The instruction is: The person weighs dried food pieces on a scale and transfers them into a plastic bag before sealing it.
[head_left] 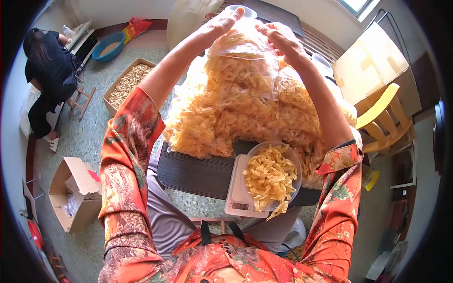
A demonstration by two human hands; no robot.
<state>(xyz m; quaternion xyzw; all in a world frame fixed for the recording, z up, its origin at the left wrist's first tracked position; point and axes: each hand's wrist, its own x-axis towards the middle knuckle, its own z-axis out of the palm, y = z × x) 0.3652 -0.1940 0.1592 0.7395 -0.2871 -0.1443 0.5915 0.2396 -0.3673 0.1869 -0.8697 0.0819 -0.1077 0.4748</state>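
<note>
Clear plastic bags [245,80] full of pale yellow dried strips are heaped on a dark table [193,174]. At the far top of the heap, my left hand [227,21] is at the bag's upper edge with its thumb raised. Across from it, my right hand [279,37] has its fingers bent together at the plastic. Nearer to me, a clear bowl [296,162] of the same strips rests on a white scale [237,188]; some strips hang over its front rim. Behind my left hand is a white round container [247,10].
A seated person [49,66] is at the far left. On the floor are a blue basin [107,49], a box of brown pieces [130,82] and an open carton [78,193]. A yellow chair [382,118] and large carton [373,63] stand right.
</note>
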